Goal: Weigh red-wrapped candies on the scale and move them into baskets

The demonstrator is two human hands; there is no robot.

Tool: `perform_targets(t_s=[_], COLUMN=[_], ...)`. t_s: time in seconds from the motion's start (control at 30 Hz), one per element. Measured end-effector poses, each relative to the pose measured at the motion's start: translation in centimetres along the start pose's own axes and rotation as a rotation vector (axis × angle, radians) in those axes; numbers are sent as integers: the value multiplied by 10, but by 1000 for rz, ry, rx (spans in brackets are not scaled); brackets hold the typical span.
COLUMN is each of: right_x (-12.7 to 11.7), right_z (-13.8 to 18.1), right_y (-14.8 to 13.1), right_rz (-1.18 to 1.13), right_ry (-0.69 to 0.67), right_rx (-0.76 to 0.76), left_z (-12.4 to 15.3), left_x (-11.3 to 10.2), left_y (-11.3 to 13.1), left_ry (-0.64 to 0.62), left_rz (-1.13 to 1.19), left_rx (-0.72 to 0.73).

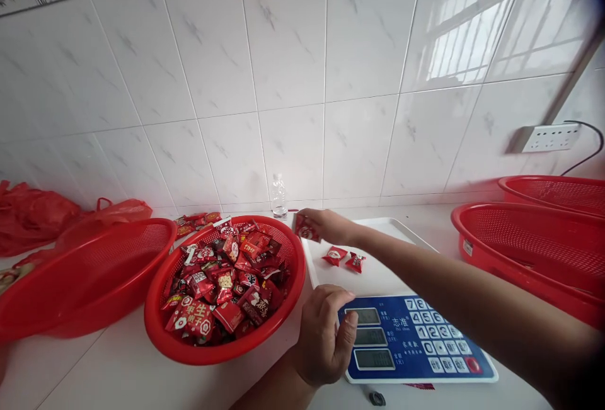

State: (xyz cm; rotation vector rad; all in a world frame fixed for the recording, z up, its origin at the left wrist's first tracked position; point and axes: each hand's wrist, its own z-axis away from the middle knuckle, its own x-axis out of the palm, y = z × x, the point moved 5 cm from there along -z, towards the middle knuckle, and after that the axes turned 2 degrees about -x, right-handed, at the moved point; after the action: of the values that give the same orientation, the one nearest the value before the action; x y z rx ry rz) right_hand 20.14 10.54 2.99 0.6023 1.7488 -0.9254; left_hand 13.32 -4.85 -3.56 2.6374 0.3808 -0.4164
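Observation:
My right hand [326, 226] reaches across the scale's white weighing tray [378, 281], near the rim of a red plastic basket [224, 354]. Its fingers are closed on a small red snack packet [305, 230]. Two more red wrapped packets, a left one [334, 256] and a right one [355, 262], lie on the tray. My left hand [327, 337] is by the left edge of the scale's blue keypad panel [411, 334]. Thumb and forefinger stand apart with nothing between them; the other fingers are curled. Many red snack packets [227, 284] fill the basket.
Another red basket [94, 290] stands at the left, beside red plastic bags [38, 221]. More red baskets [529, 246] are at the right. A clear bottle [278, 197] stands by the tiled wall. A small dark object [377, 398] lies before the scale.

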Motion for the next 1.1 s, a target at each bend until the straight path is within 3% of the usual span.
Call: perform_targets(t_s=[0.13,0.27,0.43,0.6,0.7,0.8,0.93,1.1], right_x=[-10,2,16,57,83,94,79,31], right_z=[14,16,-5,-29,-41,-47,-41,-19], right_y=[43,57,12,-53,-69,-73,-73,-65], right_rz=[45,138,215,241,261,227,100,-162], right_ry=[11,-34,36,-190,-278,-264,-190,-14], right_rx=[123,133,-62,-405,-454,-442,-441,-375], left_z=[0,0,-1,-2,-2,0,0,0], left_x=[2,2,0,-4,-5,-5,-3,0], left_y=[0,0,0,3,4,2,1,4], left_ry=[-10,-8,2,32,43,46,33,-13], left_rz=[8,10,13,9,8,-5,-4,-2], left_rx=[3,7,10,21,26,20,19,27])
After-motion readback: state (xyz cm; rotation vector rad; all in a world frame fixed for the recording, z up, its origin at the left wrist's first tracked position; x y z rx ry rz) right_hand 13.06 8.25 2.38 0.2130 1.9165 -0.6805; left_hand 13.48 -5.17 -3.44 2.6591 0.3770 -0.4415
